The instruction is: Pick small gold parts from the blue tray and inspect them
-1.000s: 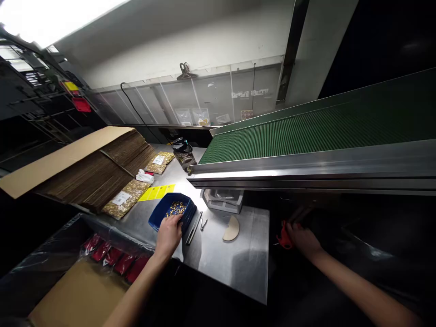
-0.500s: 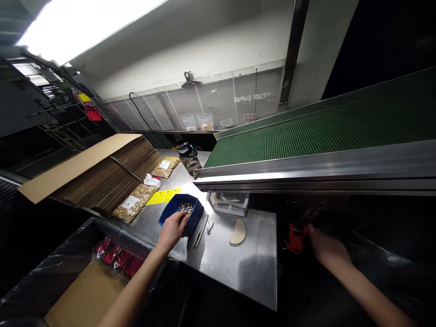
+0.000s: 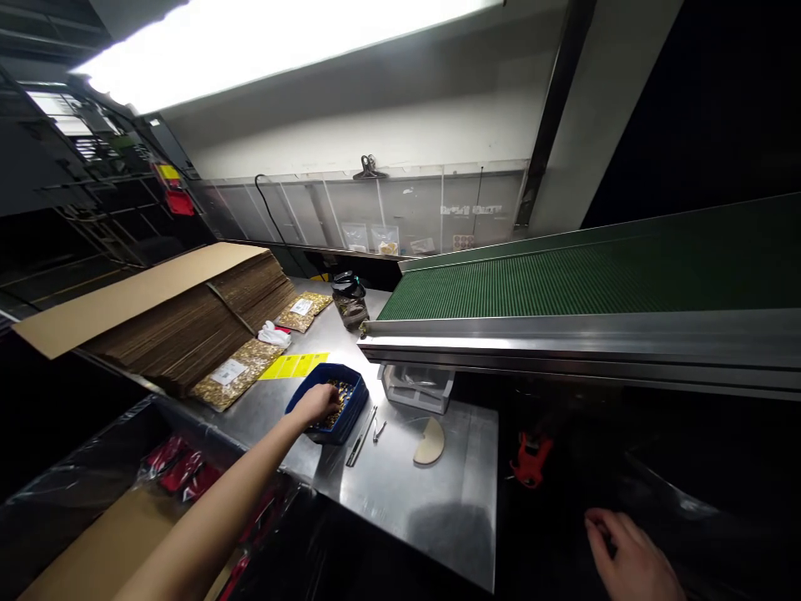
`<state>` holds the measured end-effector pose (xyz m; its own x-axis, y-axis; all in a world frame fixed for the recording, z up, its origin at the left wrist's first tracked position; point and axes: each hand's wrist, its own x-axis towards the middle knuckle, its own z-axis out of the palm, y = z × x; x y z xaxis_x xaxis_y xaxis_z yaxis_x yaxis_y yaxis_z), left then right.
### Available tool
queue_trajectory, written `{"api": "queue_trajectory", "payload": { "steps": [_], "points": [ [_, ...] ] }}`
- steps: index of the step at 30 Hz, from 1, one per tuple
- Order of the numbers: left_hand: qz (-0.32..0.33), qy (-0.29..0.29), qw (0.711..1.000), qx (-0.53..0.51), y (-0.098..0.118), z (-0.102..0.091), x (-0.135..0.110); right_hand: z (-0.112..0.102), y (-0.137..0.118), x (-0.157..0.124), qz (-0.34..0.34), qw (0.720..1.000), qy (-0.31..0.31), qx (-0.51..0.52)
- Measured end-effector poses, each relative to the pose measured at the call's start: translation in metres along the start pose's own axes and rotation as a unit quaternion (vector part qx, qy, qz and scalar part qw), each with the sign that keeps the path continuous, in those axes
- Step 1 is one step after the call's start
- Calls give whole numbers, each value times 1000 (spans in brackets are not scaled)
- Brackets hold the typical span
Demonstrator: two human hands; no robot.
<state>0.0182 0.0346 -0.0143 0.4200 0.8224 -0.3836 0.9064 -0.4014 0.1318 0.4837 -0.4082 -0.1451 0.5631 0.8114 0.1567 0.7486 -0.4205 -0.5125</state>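
My left hand (image 3: 317, 405) reaches into a blue tray (image 3: 347, 414) of small gold-coloured parts on the steel table (image 3: 431, 492); its fingers rest on the parts, and whether they grip any is hidden. My right hand (image 3: 626, 555) hovers low at the right over a dark area, fingers loosely apart, holding nothing. A red tool (image 3: 530, 457) lies just past the table's right edge, well above that hand.
A green conveyor belt (image 3: 563, 280) runs from centre to right above the table. A stack of flat cardboard (image 3: 181, 313), bags of gold parts (image 3: 234, 373), yellow labels (image 3: 294, 366), a dark jar (image 3: 349, 299), tweezers (image 3: 361, 434), a clear tray (image 3: 416, 386) and a semicircular piece (image 3: 429, 441) sit on the table.
My left hand moved from the blue tray's near rim into its contents. My right hand let go of the red tool and drew back toward me.
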Motion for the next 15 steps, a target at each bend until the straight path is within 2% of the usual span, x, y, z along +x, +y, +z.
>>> {"api": "queue_trajectory", "payload": {
  "steps": [5, 8, 10, 13, 15],
  "points": [
    [-34, 19, 998, -55, 0, 2, 1, -3, 0, 2, 23, 1000, -10, 0],
    [-54, 37, 988, -138, 1, -4, -4, -3, -2, 1, 29, 1000, -3, 0],
    [-66, 58, 972, -217, 4, -13, -10, -6, -5, 2, 37, 999, -3, 8],
    [-69, 94, 920, -374, 15, -32, -28, -13, -14, 5, 82, 995, 1, 55],
    [-57, 104, 858, -500, 32, -38, -48, -21, -31, 6, 135, 986, 17, 100]
  ]
}}
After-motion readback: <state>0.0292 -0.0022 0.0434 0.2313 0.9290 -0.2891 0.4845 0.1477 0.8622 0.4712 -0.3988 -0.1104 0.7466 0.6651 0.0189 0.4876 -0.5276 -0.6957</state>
